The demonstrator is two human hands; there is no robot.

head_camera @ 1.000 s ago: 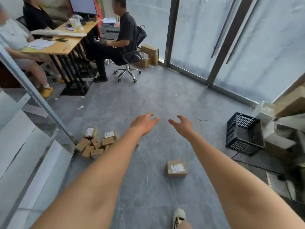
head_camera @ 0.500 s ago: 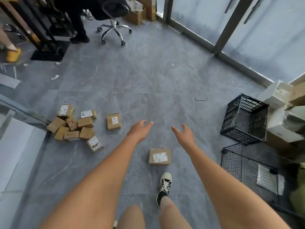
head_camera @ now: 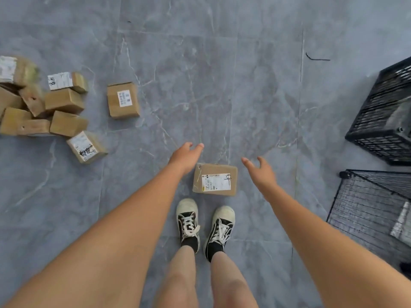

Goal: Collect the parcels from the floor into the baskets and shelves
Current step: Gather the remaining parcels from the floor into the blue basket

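Note:
A small brown cardboard parcel (head_camera: 214, 179) with a white label lies flat on the grey floor just ahead of my shoes. My left hand (head_camera: 186, 157) hovers at its upper left corner, fingers relaxed and holding nothing. My right hand (head_camera: 259, 172) hangs to its right, fingers spread and empty. Another labelled parcel (head_camera: 123, 100) lies alone further left. A heap of several brown parcels (head_camera: 44, 107) sits at the left edge. A black plastic crate (head_camera: 382, 114) stands at the right, with a black wire basket (head_camera: 369, 210) below it.
My two black-and-white sneakers (head_camera: 204, 225) stand side by side right behind the near parcel. A thin dark strip (head_camera: 315, 58) lies on the tiles at the upper right. Grey marbled floor stretches between the parcel heap and the baskets.
The view has tipped down to the floor, dropping the desk and chair out of sight. My feet have come together behind the parcel, and both hands have lowered to either side of it.

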